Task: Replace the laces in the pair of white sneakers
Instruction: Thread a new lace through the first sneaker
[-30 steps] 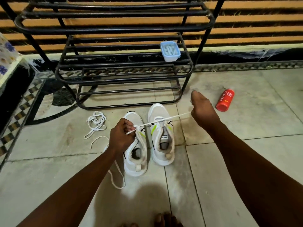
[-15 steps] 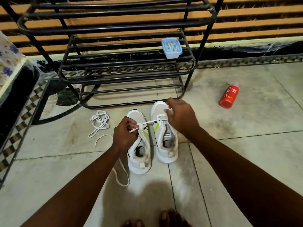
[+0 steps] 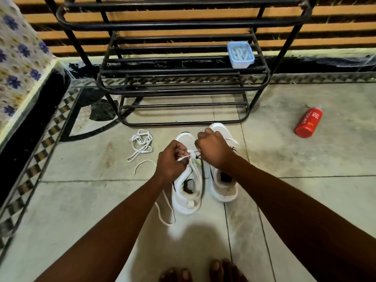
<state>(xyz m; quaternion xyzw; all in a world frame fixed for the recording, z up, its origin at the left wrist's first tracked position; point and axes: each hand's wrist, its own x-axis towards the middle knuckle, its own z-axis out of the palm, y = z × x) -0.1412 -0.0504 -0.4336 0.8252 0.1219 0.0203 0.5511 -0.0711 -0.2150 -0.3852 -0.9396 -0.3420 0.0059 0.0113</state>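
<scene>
Two white sneakers stand side by side on the tiled floor, toes toward the rack. Over the left sneaker (image 3: 188,192) my left hand (image 3: 171,161) pinches a white lace (image 3: 184,158) at the eyelets. My right hand (image 3: 213,149) is curled close beside it above the same spot, fingers on the lace, and it covers part of the right sneaker (image 3: 224,190). One loose end of the lace (image 3: 165,216) trails in a loop on the floor left of the shoe. A separate white lace (image 3: 141,144) lies bunched on the floor further left.
A black metal shoe rack (image 3: 183,78) stands just behind the sneakers, with a small blue box (image 3: 240,54) on a shelf. A red bottle (image 3: 308,123) lies on the floor to the right. A patterned cloth edge (image 3: 18,64) is at far left. My toes (image 3: 203,271) show at the bottom.
My right hand, which held the lace stretched out to the right, has come back in to the left sneaker beside my left hand. The lace is no longer drawn taut.
</scene>
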